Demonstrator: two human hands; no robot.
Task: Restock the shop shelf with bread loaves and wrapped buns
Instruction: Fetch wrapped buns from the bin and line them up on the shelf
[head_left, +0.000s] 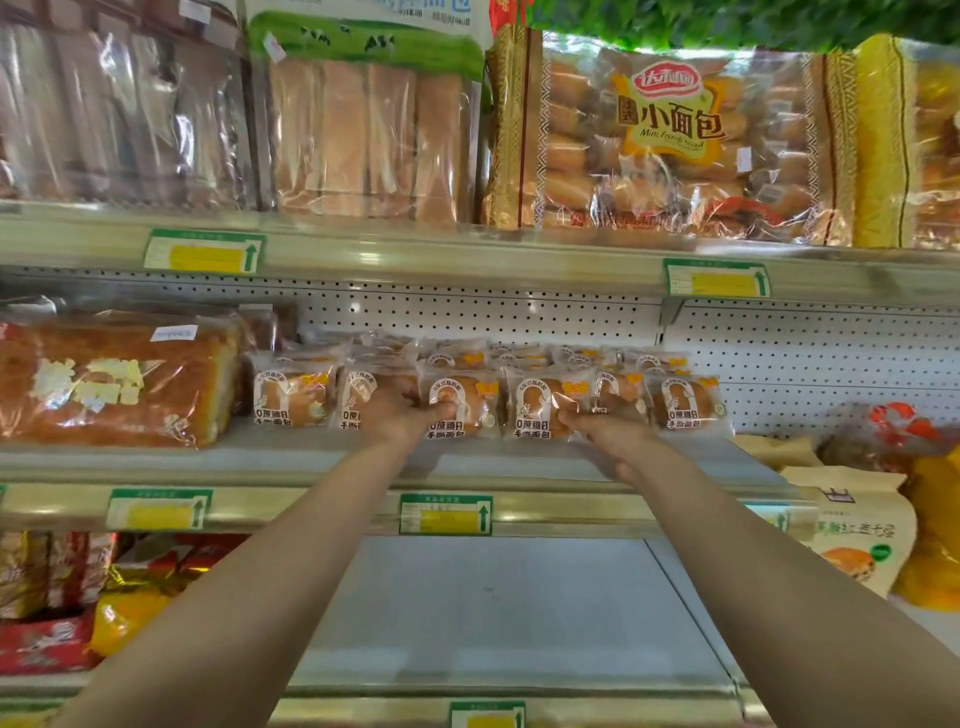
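You're in a shop, at the bakery aisle: metal shelves (467, 260) with green-and-yellow price tags (445, 514) on the edges, pegboard backing (519, 312), bagged loaves (114, 379), rows of wrapped buns (680, 402), big bread bags (670, 140) above.

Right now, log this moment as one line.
left hand: holds bun | right hand: holds bun | middle shelf

Bare strip along front of middle shelf (311, 457), before row of wrapped buns (680, 402). Blocked left of row by bread loaf (114, 379); right by paper bags (852, 525). Open gap above row, to pegboard (519, 312).
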